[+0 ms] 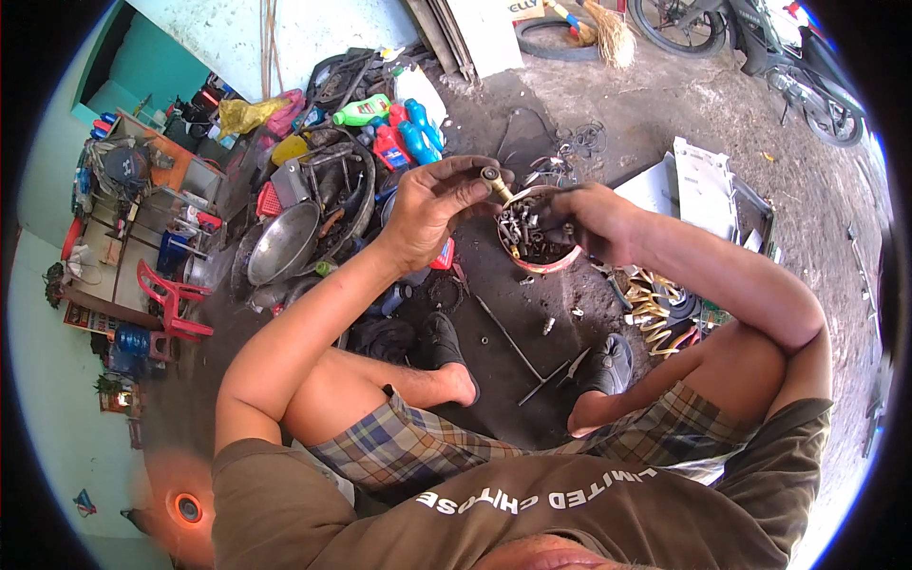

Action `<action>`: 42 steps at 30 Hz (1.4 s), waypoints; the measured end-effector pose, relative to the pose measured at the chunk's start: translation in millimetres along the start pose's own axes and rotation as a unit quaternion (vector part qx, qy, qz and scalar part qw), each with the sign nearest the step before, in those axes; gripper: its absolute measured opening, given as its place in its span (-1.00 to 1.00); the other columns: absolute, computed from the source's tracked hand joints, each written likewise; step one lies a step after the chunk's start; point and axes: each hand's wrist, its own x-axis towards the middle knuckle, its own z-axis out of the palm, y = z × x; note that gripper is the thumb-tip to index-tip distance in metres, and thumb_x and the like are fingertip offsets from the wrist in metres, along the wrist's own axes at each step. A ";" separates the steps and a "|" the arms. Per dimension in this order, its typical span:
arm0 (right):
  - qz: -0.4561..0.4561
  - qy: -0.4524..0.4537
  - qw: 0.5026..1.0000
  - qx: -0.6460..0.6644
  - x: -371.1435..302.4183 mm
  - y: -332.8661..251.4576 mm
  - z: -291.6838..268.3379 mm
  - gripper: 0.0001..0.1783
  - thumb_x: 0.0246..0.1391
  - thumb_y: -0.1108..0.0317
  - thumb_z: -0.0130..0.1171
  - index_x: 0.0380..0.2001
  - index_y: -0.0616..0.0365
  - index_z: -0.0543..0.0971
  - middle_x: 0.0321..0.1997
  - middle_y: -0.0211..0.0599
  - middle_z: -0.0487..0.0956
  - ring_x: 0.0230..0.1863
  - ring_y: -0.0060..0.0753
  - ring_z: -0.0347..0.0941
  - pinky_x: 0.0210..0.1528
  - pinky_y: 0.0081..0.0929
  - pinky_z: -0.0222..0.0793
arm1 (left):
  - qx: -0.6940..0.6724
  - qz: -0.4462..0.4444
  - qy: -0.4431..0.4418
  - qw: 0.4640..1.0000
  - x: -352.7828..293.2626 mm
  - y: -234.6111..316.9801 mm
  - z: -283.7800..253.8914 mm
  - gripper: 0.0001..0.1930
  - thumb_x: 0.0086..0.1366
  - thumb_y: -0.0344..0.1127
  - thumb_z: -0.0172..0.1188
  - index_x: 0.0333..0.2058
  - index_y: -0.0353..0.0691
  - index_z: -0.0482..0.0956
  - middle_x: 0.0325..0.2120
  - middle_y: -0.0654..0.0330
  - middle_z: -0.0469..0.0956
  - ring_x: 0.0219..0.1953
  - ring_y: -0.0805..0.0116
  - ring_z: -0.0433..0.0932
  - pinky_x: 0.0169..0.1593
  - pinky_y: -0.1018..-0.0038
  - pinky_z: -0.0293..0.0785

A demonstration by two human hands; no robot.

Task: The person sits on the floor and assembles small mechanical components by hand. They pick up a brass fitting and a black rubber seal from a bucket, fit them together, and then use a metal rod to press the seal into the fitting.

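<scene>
My left hand (432,211) is closed on a brass-coloured metal fitting (497,184) with a round hollow end, pinched between thumb and fingers above the bowl's far left edge. Just below it is a round bowl (548,267) with a reddish rim, filled with small bolts and metal parts (522,226). My right hand (600,220) reaches over the bowl's right side. Its darkened fingers are curled in at the loose parts, and what they hold, if anything, is hidden.
Between my feet lie a T-handle wrench (518,353), pliers (574,368) and a small metal plug (548,326). Yellow-handled tools (655,313) sit right. Bottles (418,133), a metal basin (284,243) and scrap pile up left. A motorcycle (798,66) stands far right.
</scene>
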 end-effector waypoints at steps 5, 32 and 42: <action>0.008 -0.013 0.995 -0.101 -13.2 -2.7 -1.6 -0.74 0.25 0.64 0.14 -0.02 0.32 0.63 -0.12 -0.20 0.72 -0.19 -0.38 0.70 -0.15 -0.44 0.68 | -0.029 -0.016 0.000 0.999 -6.2 0.8 -5.0 -0.70 0.44 -0.43 0.29 0.11 -0.28 0.65 -0.01 0.00 0.71 0.02 0.18 0.73 0.05 0.28 0.74; -0.356 -0.013 0.879 -0.318 -39.7 -40.7 9.5 -0.80 0.29 0.47 0.35 -0.09 0.37 0.71 -0.24 -0.33 0.75 -0.19 -0.63 0.65 -0.12 -0.54 0.61 | -0.043 -0.078 0.008 0.996 -14.0 -0.2 15.4 -0.70 0.46 -0.38 0.30 0.11 -0.27 0.62 -0.10 0.09 0.73 -0.05 0.20 0.75 -0.07 0.25 0.75; -0.299 -0.028 0.929 -0.217 -47.0 -43.8 18.2 -0.78 0.28 0.47 0.35 -0.08 0.42 0.71 -0.20 -0.24 0.76 -0.22 -0.55 0.68 -0.10 -0.53 0.67 | -0.076 -0.072 -0.011 0.994 -13.5 -1.1 12.8 -0.73 0.47 -0.35 0.29 0.09 -0.25 0.63 -0.11 0.08 0.73 -0.04 0.20 0.75 -0.09 0.29 0.75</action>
